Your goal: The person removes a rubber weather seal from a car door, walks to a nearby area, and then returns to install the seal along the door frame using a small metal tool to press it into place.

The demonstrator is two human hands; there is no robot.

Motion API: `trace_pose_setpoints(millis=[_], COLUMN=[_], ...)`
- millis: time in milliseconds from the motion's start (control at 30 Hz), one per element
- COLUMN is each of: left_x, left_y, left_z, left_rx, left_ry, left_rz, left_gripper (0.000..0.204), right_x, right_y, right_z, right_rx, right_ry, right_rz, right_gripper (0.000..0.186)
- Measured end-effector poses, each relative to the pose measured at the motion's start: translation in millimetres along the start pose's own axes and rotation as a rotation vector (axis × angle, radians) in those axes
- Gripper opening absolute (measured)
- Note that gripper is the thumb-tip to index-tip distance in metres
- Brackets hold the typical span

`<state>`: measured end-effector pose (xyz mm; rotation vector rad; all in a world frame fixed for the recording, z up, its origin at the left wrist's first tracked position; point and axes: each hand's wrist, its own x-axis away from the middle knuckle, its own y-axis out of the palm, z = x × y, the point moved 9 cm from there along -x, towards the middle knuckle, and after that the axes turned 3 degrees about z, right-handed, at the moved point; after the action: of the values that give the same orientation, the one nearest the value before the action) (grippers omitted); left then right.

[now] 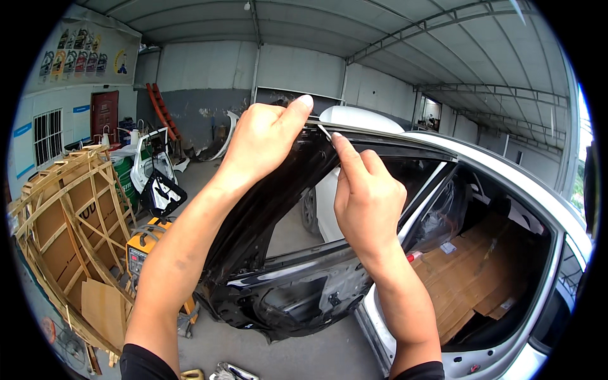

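A dark car door (pixel 288 291) stands swung out from a white car, its inner side toward me. My left hand (pixel 256 142) is closed round the top corner of its window frame (pixel 253 209), thumb along the upper edge; the fingers' far side is hidden. Close beside it, my right hand (pixel 369 196) grips what looks like a slim screwdriver (pixel 325 132), with my index finger stretched along it. The blade's tip meets the frame's top edge, by the trim strip (pixel 392 137). A red end shows below my right wrist.
Flattened cardboard (pixel 468 272) lies inside the white car (pixel 544 215) at right. To the left are a wooden crate (pixel 69 221), a yellow machine (pixel 140 247) and a loose white door (pixel 152 158). A red ladder (pixel 163 114) leans at the back wall.
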<state>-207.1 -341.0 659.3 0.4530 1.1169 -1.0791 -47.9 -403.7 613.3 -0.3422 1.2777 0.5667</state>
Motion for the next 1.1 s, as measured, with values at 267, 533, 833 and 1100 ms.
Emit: trace_pose_setpoints(millis=[267,533,833,1100], left_x=[4,10,4,-4], left_y=[16,16,16,10], left_z=[-21,-17,-20,-20], left_rx=[0.300,0.402,0.329,-0.151], left_ry=[-0.345,-0.357,-0.304,-0.402], left_rz=[-0.150,-0.102,-0.100,-0.228], left_gripper=[0.040,0.037,0.037,0.050], right_x=[8,6,14,14], right_y=[6,7,14,19], right_z=[0,4,-2,-5], right_rx=[0.014,-0.022,-0.020,-0.038], right_ry=[0.050,0.051,0.121,0.180], right_rz=[0.075,0.057,0.119,0.062], right_gripper=[0.045,0.044,0.045,0.042])
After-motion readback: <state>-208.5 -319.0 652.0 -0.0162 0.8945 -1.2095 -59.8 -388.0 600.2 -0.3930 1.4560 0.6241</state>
